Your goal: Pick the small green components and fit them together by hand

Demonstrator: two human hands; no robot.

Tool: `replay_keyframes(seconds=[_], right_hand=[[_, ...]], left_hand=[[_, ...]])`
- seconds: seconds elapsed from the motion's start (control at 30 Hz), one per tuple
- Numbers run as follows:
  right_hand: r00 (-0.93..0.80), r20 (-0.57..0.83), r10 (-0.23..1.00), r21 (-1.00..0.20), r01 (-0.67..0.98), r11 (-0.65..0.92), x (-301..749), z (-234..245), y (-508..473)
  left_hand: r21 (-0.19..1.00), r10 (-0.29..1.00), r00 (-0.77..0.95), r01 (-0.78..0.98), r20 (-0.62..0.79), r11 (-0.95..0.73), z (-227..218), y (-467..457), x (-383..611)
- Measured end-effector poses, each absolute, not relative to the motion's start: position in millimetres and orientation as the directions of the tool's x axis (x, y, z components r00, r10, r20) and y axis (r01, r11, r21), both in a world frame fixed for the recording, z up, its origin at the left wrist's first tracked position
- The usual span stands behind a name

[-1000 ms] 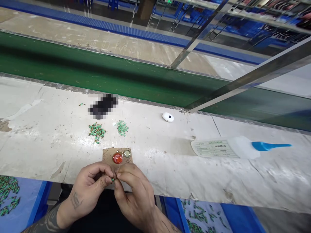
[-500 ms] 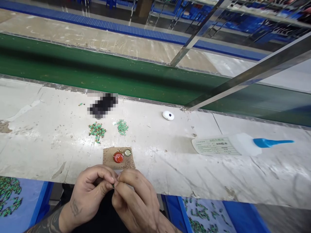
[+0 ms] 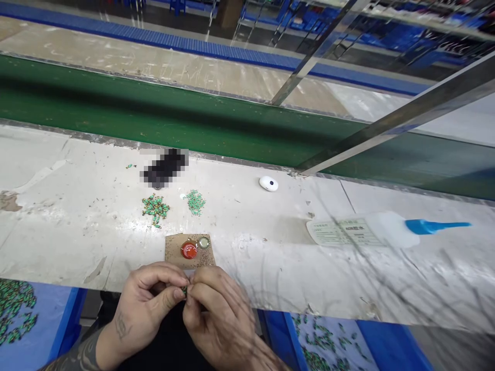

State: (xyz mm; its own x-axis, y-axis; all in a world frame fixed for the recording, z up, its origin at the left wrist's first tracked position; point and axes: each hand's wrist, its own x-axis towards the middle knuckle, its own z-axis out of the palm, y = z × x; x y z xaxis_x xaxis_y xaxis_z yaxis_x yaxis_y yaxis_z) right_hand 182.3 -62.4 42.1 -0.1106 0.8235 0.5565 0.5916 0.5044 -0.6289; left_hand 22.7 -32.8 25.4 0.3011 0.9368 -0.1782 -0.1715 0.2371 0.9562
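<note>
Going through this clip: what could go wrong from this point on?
The tiny green piece pinched between the left hand and right hand might slip and drop past the bench edge, where it would be hard to find. The hands also work close to the cardboard square, so the red round object on it could possibly get knocked.
</note>
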Motion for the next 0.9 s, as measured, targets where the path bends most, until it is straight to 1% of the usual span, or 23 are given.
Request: replay_keyframes(seconds=[0.13, 0.2, 0.33, 0.5, 0.6, 0.77, 0.9], right_hand=[[-0.073, 0.559, 0.826, -0.667, 0.552, 0.5, 180.7, 42.2, -61.7], [-0.061, 0.55, 0.833, -0.672, 0.561, 0.484, 180.5, 42.3, -61.4], [-0.064, 0.555, 0.829, -0.631, 0.617, 0.47, 180.7, 41.3, -61.8], [-0.074, 0.565, 0.822, -0.615, 0.626, 0.479, 180.5, 37.6, -63.7], [-0.071, 0.561, 0.824, -0.601, 0.649, 0.466, 180.5, 35.4, -64.3], [-0.1, 0.592, 0.8, -0.539, 0.689, 0.485, 181.9, 35.1, -64.4], [-0.128, 0.587, 0.799, -0.545, 0.668, 0.507, 182.8, 37.3, -64.2]], left_hand=[[0.964, 0.947, 0.28, -0.164, -0.158, 0.209, 29.0, -32.1, 25.0], [0.967, 0.947, 0.278, -0.147, -0.159, 0.206, 29.7, -32.2, 26.0], [0.97, 0.949, 0.269, -0.131, -0.166, 0.207, 29.6, -34.3, 26.6], [0.98, 0.957, 0.245, -0.083, -0.157, 0.182, 33.2, -35.6, 26.9], [0.988, 0.961, 0.25, -0.066, -0.119, 0.14, 35.2, -34.9, 27.7], [0.993, 0.97, 0.241, -0.106, -0.03, 0.057, 34.5, -34.4, 30.3], [0.996, 0.974, 0.228, -0.085, -0.009, 0.029, 33.9, -36.0, 32.8]])
